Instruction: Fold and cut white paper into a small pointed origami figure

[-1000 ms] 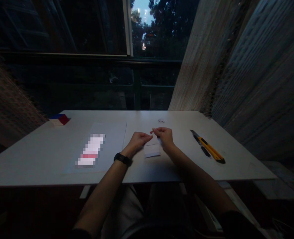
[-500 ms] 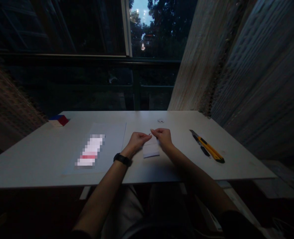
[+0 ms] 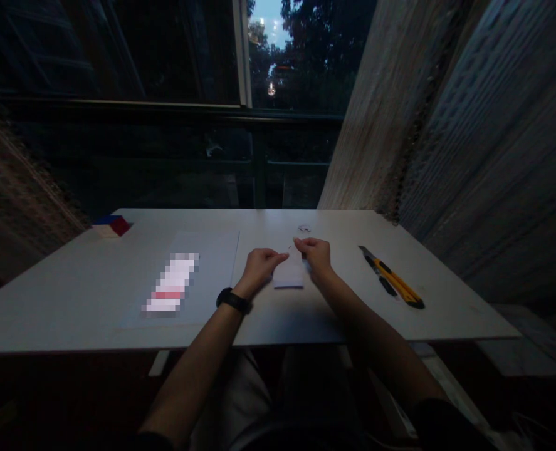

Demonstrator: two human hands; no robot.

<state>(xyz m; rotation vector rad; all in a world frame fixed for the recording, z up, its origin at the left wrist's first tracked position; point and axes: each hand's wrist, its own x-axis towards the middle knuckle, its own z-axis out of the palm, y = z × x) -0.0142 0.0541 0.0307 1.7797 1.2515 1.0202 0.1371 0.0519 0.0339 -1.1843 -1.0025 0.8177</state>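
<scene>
Over the middle of the white table, my left hand [image 3: 261,265] is closed in a pinch, a black band around its wrist. Opposite it, my right hand [image 3: 318,255] pinches too, its fingertips a little higher and apart from the left ones. A tiny dark speck shows in the gap; what the fingers hold is too small to make out. Between and below both hands is a small white piece of paper [image 3: 288,275], its near edge toward me and its upper part partly hidden by the fingers. Just beyond lies a thin, dark, curled thing [image 3: 304,228].
A yellow utility knife [image 3: 397,280] lies right of my hands, beside a black pen-like tool [image 3: 380,274]. At left is a large white sheet [image 3: 216,263] with a blurred-out patch. A blue, red and white block [image 3: 111,226] sits at the far left edge.
My right hand has moved slightly right and up, widening the gap between the fingertips. The paper's near edge has shifted away from me, and its crease no longer shows.
</scene>
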